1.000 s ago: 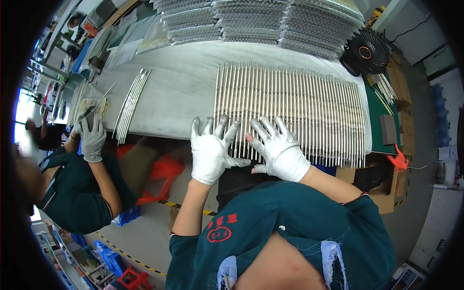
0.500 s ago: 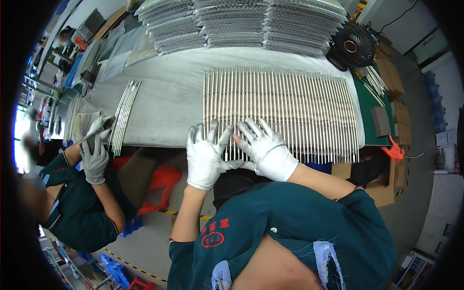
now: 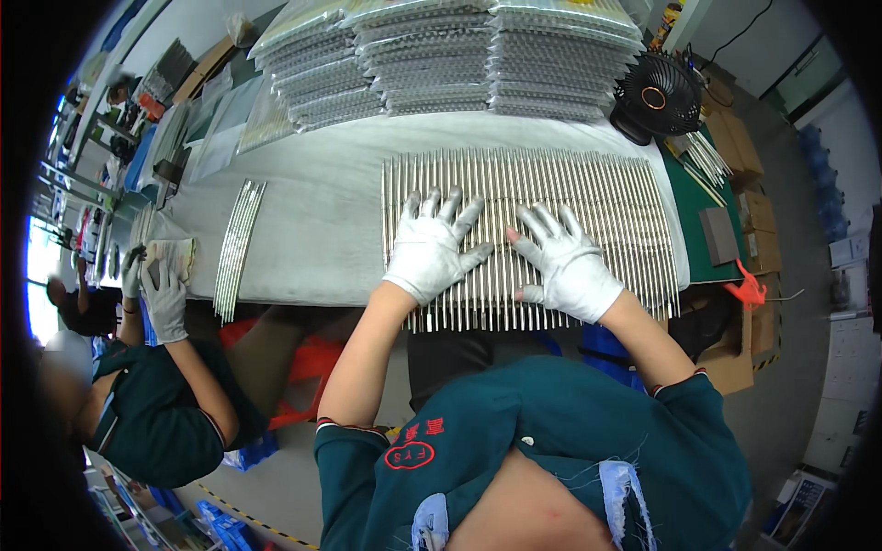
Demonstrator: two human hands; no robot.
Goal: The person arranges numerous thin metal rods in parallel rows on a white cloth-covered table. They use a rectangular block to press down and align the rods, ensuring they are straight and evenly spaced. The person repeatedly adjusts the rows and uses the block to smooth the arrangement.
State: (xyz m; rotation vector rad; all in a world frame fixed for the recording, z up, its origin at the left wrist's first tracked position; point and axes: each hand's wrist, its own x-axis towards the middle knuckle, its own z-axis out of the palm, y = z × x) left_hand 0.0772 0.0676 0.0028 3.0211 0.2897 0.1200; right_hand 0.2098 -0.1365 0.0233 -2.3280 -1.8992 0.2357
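Head: each grip (image 3: pixel 428 255) (image 3: pixel 571 271) palm-down on rods (image 3: pixel 533 179)

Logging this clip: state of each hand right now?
Left hand: open, palm down on the metal rods, holding nothing.
Right hand: open, palm down there too, holding nothing.

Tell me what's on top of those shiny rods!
The left hand and right hand, both gloved, rest spread on the rods. The bits underneath are covered, so I can't see them.
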